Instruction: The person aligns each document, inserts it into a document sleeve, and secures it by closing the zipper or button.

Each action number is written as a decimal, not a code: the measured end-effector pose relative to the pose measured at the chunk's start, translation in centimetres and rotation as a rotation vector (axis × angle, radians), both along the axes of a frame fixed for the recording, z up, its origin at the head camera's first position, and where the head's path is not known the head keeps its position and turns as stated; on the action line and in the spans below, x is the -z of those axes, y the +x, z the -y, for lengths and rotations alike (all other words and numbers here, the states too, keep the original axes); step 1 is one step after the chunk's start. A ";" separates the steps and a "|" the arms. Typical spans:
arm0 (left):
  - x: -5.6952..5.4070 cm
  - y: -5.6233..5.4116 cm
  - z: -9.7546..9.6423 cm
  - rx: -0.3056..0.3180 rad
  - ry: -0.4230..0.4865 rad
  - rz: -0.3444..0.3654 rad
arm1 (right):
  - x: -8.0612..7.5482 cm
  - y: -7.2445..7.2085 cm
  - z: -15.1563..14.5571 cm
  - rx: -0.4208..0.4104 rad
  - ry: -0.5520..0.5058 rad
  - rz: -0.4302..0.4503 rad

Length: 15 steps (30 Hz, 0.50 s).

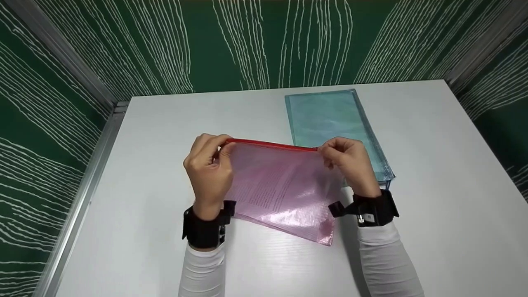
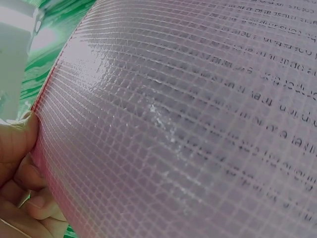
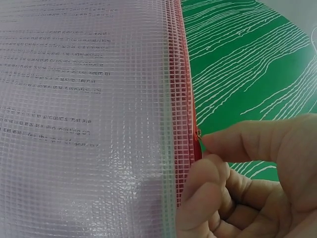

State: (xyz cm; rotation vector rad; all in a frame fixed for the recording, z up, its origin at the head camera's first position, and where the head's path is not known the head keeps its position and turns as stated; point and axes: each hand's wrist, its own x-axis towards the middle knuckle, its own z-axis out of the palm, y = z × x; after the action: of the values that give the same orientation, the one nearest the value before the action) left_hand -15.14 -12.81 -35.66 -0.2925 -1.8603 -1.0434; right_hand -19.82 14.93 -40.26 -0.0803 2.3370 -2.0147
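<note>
A pink mesh zip pouch (image 1: 280, 185) is held up off the white table, its red zipper edge (image 1: 272, 144) at the top. Printed paper shows through the mesh in all three views. My left hand (image 1: 210, 165) pinches the pouch's top left corner between thumb and fingers. At the other end of the zipper my right hand (image 1: 348, 163) pinches the top right corner. In the right wrist view, the thumb and forefinger of the right hand (image 3: 247, 173) are at a small metal zipper slider (image 3: 198, 134). Fingers of the left hand (image 2: 22, 163) show at the left wrist view's edge.
Behind the right hand a teal mesh zip pouch (image 1: 330, 115) lies flat on the white table (image 1: 165, 119). Green panels with white lines (image 1: 272, 41) stand behind and at both sides of the table. A grey metal frame post (image 1: 78, 198) runs along the left.
</note>
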 end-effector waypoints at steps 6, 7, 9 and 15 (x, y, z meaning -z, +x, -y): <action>-0.2 0.0 0.1 -0.010 0.009 -0.002 | -0.1 -0.1 -0.1 0.008 0.015 0.010; -0.2 0.0 0.2 -0.012 0.011 -0.002 | -0.1 -0.1 -0.1 0.013 0.018 0.013; -0.3 0.0 0.2 -0.015 0.017 -0.003 | -0.1 -0.2 -0.2 0.018 0.022 0.021; -0.3 -0.1 0.4 -0.023 0.034 0.005 | -0.1 -0.3 -0.5 0.032 0.030 0.024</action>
State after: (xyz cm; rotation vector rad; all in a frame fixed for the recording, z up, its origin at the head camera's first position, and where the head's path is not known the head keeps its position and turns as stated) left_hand -15.19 -13.23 -35.37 -0.2477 -1.8448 -1.0599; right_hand -20.14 15.42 -40.11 -0.0176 2.3680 -1.9827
